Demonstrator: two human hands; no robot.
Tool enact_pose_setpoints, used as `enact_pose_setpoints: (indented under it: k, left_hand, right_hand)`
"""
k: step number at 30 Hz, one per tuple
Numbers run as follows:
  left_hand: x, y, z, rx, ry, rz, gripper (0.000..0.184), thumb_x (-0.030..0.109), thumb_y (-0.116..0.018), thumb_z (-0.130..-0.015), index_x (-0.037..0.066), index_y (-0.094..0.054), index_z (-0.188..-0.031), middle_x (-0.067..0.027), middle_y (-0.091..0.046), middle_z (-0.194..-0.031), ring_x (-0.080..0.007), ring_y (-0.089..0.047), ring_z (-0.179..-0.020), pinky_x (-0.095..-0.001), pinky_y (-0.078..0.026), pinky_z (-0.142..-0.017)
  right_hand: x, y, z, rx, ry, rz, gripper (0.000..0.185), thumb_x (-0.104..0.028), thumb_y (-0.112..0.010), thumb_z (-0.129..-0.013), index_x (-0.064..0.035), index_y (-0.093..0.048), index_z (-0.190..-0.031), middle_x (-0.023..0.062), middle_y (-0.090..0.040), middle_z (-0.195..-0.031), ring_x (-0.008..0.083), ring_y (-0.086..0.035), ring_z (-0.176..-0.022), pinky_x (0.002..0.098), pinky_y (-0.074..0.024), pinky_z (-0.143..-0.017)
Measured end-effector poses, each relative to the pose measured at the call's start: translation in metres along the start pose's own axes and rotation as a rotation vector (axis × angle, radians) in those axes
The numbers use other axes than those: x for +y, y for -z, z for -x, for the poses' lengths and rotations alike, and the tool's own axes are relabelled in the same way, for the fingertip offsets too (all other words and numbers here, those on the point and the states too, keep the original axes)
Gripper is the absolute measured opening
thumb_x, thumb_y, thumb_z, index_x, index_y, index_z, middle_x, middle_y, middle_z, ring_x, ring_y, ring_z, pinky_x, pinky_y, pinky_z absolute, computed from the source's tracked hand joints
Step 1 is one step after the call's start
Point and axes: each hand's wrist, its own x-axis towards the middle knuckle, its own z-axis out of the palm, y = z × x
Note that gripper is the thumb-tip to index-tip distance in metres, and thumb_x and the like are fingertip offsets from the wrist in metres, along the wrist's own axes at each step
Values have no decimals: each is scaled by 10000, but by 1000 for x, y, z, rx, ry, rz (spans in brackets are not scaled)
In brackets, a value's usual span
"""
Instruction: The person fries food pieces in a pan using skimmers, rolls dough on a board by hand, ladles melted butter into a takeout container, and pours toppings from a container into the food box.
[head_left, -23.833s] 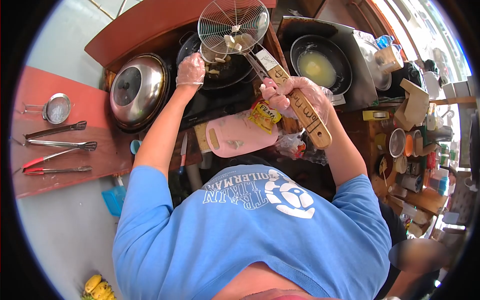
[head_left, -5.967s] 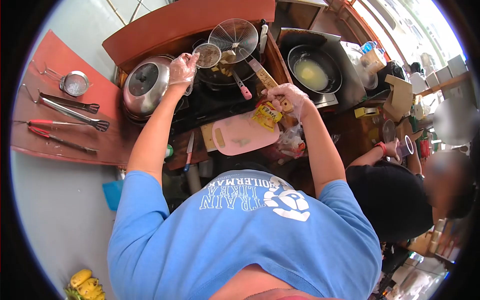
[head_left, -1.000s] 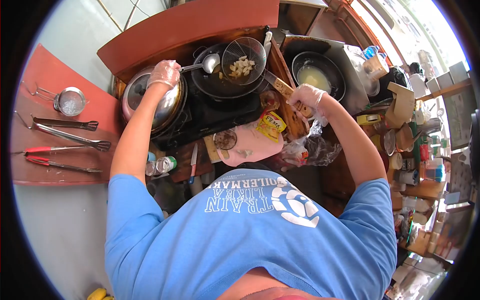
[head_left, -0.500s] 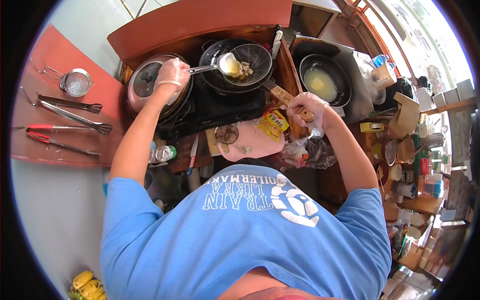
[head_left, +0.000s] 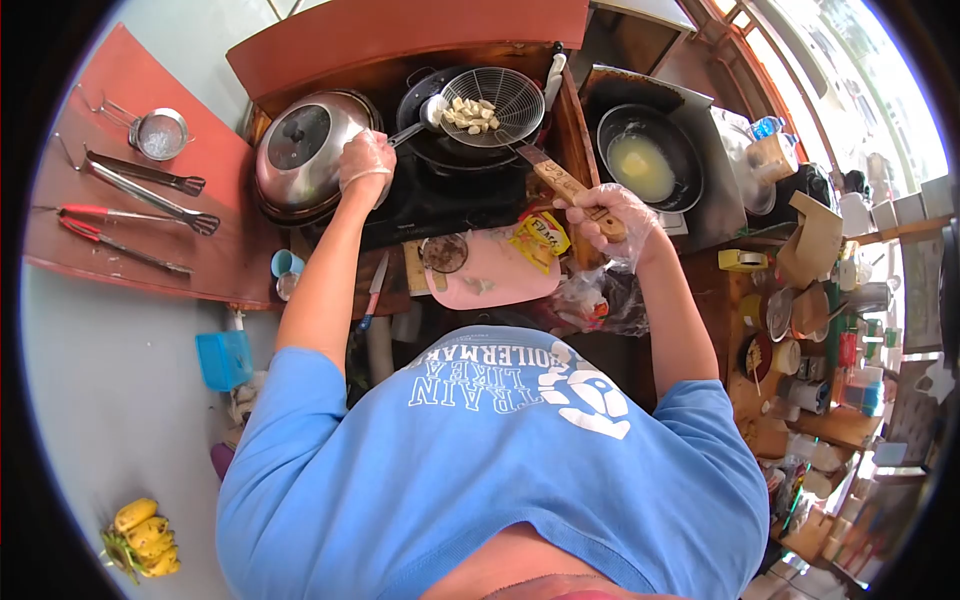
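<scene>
Since the frame half a second ago, the ladle's bowl (head_left: 434,111) has shifted from over the left part of the mesh to the left edge of the spider strainer (head_left: 515,98), so the pale food chunks (head_left: 470,115) now show more fully. Those chunks lie bunched on the left half of the mesh, which sits over the dark wok (head_left: 432,150).

Gloved in clear plastic, the left hand (head_left: 367,158) has its fingers closed around the ladle's handle, just beside the metal-and-glass lid (head_left: 335,140); whether hand and lid touch, I cannot tell. Similarly gloved, the right hand (head_left: 615,214) grips the strainer's wooden handle (head_left: 562,182) near its end, fingers wrapped around it.

Nearer the body lies the pink cutting board (head_left: 490,288), with the yellow packet (head_left: 541,241) on its right part and a small round vessel (head_left: 444,254) with brownish contents at its left. Left of the board is a knife (head_left: 374,287). Well to the right of the first wok, a second wok (head_left: 620,125) holds yellowish liquid.
</scene>
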Motion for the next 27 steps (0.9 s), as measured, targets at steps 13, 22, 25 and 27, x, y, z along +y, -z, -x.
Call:
enact_pose_setpoints:
  k: [13, 22, 25, 27]
  left_hand:
    - [23, 15, 54, 436, -257, 53, 202, 158, -650, -864, 91, -744, -1030, -163, -715, -842, -367, -680, -785, -455, -549, -743]
    - [75, -84, 59, 103, 174, 675, 395, 286, -729, -854, -14, -713, -1110, -220, -709, -1064, -325, -691, -1004, -373, -533, -903]
    - [75, -82, 62, 66, 8, 575, 527, 413, -709, -865, -20, -685, -1166, -238, -704, -1061, -347, -678, -1040, -387, -523, -929]
    - [64, -79, 64, 31, -25, 583, 603, 492, -673, -886, -22, -664, -1201, -247, -698, -1056, -352, -663, -1063, -394, -509, -944]
  right_hand:
    - [-6, 10, 0, -35, 71, 104, 256, -82, -604, -897, 114, -581, -1060, 98, -643, -749, 130, -575, -486, 219, -466, -425]
    - [-9, 5, -13, -144, 3, 30, 245, -79, -580, -920, 101, -563, -1085, 87, -622, -782, 112, -577, -518, 207, -464, -417]
    - [-13, 10, -16, -151, -27, -11, 255, -80, -568, -930, 102, -548, -1107, 81, -617, -788, 98, -574, -512, 196, -474, -400]
    - [-15, 13, -19, -178, -52, -22, 274, -72, -564, -932, 107, -526, -1137, 83, -614, -779, 91, -569, -507, 191, -480, -389]
